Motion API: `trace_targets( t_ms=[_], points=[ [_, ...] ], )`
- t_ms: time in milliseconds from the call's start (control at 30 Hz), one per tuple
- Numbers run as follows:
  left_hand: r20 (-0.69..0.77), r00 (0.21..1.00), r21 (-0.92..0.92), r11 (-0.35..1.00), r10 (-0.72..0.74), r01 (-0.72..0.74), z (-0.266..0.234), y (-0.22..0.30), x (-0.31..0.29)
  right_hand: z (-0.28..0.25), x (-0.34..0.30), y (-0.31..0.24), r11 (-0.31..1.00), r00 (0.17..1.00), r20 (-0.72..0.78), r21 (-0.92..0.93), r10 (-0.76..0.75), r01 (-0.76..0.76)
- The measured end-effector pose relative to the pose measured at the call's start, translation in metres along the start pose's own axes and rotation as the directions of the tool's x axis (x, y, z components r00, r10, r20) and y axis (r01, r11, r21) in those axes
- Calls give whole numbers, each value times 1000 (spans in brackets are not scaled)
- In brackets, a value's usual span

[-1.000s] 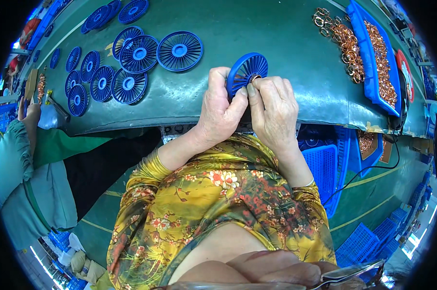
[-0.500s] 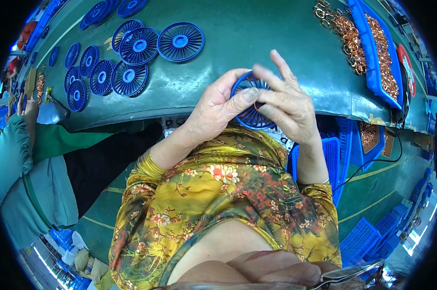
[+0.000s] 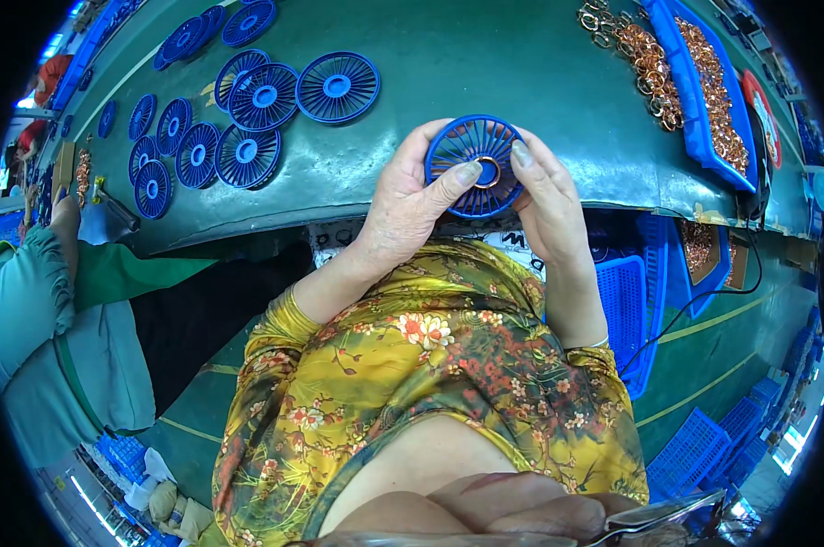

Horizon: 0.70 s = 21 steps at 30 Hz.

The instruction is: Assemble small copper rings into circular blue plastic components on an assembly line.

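Between both hands I hold a round blue spoked plastic wheel [image 3: 474, 202], face up in front of my body near the table edge. A copper-coloured ring [image 3: 496, 180] sits around its central hub. My left hand [image 3: 417, 182] grips the left side, thumb lying across the spokes to the ring. My right hand [image 3: 551, 187] closes on the right rim, with a thumb or fingertip at the upper right of the wheel. The fingers under the wheel are mostly hidden.
Several blue spoked wheels [image 3: 337, 86] lie at the left of the green table [image 3: 485, 55]. Loose copper rings [image 3: 651, 73] are heaped at the right beside a blue tray [image 3: 695, 114] of more rings. Blue crates [image 3: 623, 305] stand below. Another person's sleeve [image 3: 34, 283] is at the left.
The wheel has turned from tilted to facing up, and its copper ring now shows around the hub. My right hand has moved from over the wheel's face to its right rim.
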State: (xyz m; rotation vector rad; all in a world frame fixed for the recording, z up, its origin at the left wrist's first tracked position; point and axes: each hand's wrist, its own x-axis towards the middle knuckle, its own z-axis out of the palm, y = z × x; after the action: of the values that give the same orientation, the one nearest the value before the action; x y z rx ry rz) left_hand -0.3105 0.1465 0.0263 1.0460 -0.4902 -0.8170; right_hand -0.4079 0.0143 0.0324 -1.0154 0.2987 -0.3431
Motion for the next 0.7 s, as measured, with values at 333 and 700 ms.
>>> trace_targets(
  t_ms=[333, 700],
  points=[
    [15, 996, 100, 991, 92, -93, 2, -3, -5, 6, 0, 3, 985, 997, -66, -171, -26, 14],
    [14, 975, 209, 953, 223, -220, 4, -9, 1, 2, 8, 11, 919, 977, -61, -356, -204, 170]
  ],
)
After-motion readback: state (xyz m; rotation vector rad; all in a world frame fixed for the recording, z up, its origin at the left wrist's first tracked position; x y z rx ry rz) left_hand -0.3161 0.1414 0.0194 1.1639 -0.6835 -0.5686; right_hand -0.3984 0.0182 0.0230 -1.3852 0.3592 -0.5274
